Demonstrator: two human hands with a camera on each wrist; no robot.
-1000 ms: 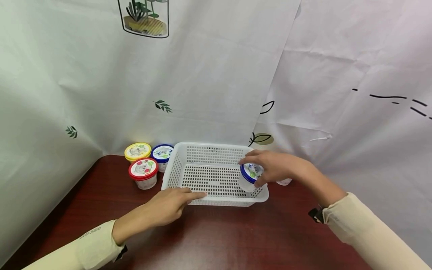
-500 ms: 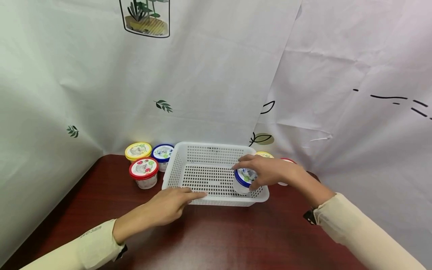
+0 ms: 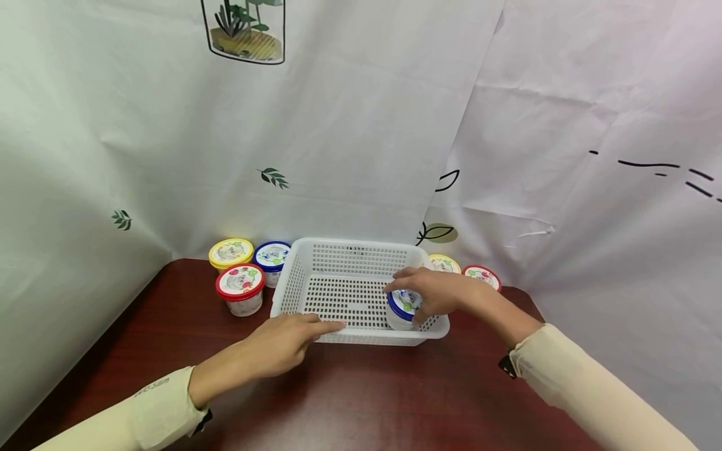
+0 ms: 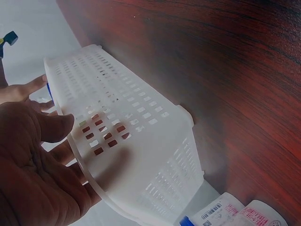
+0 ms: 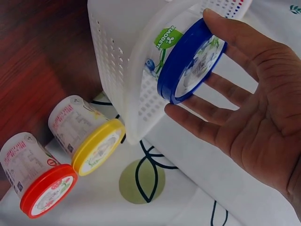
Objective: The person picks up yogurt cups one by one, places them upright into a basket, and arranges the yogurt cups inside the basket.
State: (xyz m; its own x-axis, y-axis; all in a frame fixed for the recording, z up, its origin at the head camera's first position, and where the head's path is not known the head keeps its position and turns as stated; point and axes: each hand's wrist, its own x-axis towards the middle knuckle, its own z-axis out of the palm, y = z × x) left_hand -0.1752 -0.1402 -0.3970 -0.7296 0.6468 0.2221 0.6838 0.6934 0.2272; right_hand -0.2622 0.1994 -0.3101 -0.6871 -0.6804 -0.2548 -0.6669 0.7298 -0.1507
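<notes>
A white perforated plastic basket point(image 3: 355, 338) stands on the dark red table. My left hand point(image 3: 282, 343) holds its near rim; in the left wrist view the thumb point(image 4: 56, 127) lies against the outer wall and the fingers pass behind the rim. At the basket's right end, my right hand point(image 3: 437, 291) grips a clear plastic cup with a blue lid point(image 3: 405, 303). The right wrist view has thumb and fingertips on opposite edges of that blue lid point(image 5: 188, 66), the cup upright within the basket walls.
Left of the basket stand a yellow-lidded cup point(image 3: 231, 252), a red-lidded cup point(image 3: 240, 282) and another blue-lidded cup point(image 3: 272, 255). To its right are a yellow-lidded cup point(image 3: 444, 263) and a red-lidded cup point(image 3: 482, 275). A white printed curtain point(image 3: 350, 138) hangs behind the table.
My right hand has carried the blue-lidded cup left and lower into the basket, uncovering the yellow-lidded and red-lidded cups on the right. The left hand has stayed at the rim.
</notes>
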